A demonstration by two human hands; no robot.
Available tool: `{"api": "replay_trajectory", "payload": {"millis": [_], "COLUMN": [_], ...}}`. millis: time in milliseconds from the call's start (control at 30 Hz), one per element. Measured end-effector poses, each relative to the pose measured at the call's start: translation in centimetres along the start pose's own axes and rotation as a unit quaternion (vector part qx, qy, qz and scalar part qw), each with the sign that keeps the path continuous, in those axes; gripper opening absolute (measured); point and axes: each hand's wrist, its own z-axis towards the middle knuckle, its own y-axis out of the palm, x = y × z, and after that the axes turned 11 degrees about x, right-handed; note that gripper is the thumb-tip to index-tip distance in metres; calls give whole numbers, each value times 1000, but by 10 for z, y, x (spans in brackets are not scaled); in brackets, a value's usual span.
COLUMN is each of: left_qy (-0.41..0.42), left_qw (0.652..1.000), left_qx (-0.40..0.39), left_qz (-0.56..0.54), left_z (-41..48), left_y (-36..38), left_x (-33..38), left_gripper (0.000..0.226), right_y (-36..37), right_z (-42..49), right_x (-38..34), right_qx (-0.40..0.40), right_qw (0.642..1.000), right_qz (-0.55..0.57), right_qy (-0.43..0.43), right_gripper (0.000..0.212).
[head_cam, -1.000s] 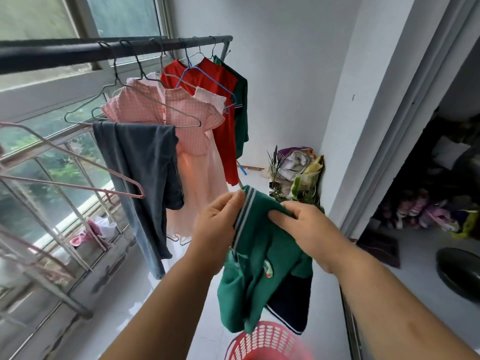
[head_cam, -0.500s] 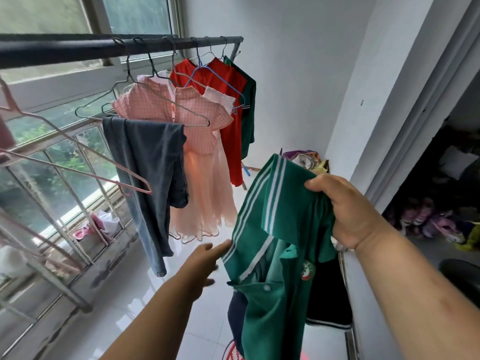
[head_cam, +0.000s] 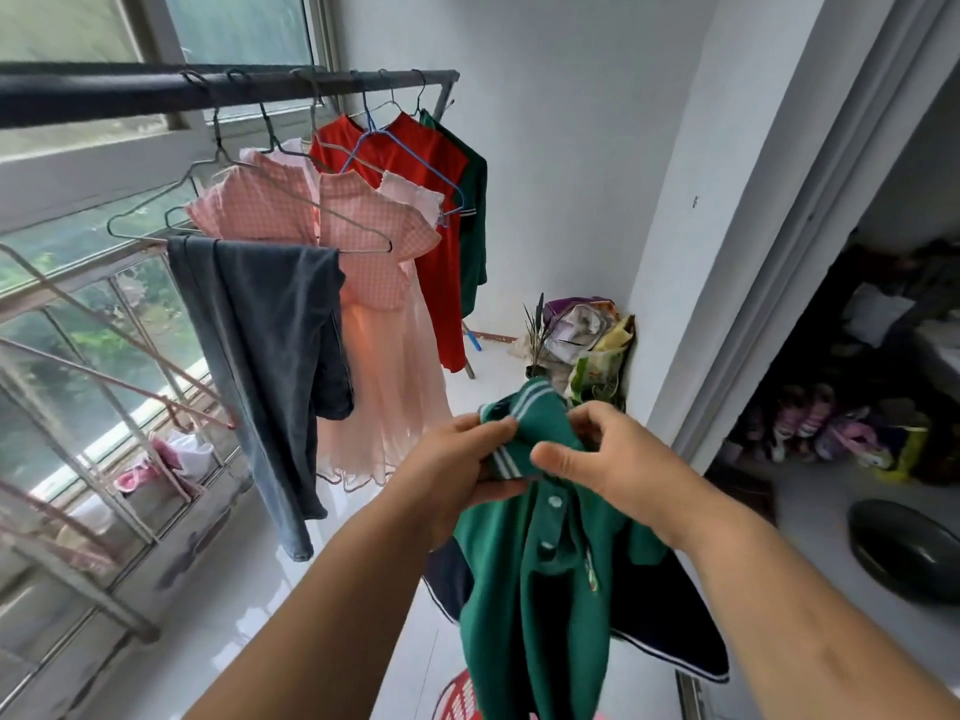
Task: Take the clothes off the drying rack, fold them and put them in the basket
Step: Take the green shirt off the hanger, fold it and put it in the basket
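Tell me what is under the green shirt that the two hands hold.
Below the green shirt, part of the rim of the red basket shows on the white floor. The shirt covers the rest, so its contents cannot be seen.

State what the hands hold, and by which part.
The left hand and the right hand both grip the green shirt at its white-striped collar; the rest hangs below.

The glossy white tiled floor (head_cam: 249, 605) carries a red plastic basket (head_cam: 457, 698) at the bottom edge, a heap of bags (head_cam: 587, 335) in the far corner and a dark round basin (head_cam: 904, 550) at the right. Above it, the drying rack's rail (head_cam: 156, 93) bears hangers with grey jeans (head_cam: 270, 330), a pink dress (head_cam: 363, 262), a red top (head_cam: 426, 200) and a green top (head_cam: 475, 215)
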Motion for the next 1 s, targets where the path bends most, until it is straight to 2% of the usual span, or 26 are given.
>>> {"api": "replay_trajectory", "payload": {"millis": [67, 167, 267, 333, 500, 600, 667, 800, 900, 1000], "left_qy": [30, 101, 202, 243, 208, 173, 156, 155, 157, 144], "left_qw": [999, 991, 963, 935, 903, 911, 922, 931, 941, 953], "left_qx": [-23, -15, 72, 130, 105, 80, 77, 107, 109, 59], "left_qz": [11, 86, 161, 223, 360, 366, 346, 313, 279, 262], "left_z": [-7, -15, -14, -7, 0, 4, 4, 1, 1, 0], "left_y": [12, 19, 9, -5, -20, -20, -18, -12, -12, -12], "left_x": [9, 17, 22, 21, 10, 2, -1, -3, -3, -2], "left_gripper": [19, 15, 9, 17, 42, 50, 44, 15, 17, 20], "right_y": [3, 1, -8, -15, -23, -24, -24, -23, -24, -30], "right_z": [-2, 1, 2, 2, 0, -1, -1, -2, -3, -3], "right_x": [-3, -2, 1, 3, -1, -4, -4, 1, 6, 10], "right_qx": [-18, 20, 36, 32, -6, -23, -25, -19, -15, -10], "right_qw": [999, 997, 999, 996, 992, 991, 990, 987, 982, 976], "right_qz": [-24, -38, 21, 78, 129, 131, 136, 158, 186, 216], "right_qy": [-18, -58, -25, -5, -3, -8, -11, -6, 8, 19], "right_gripper": [49, 18, 18, 20, 24, 25, 25, 26, 28, 29]}}
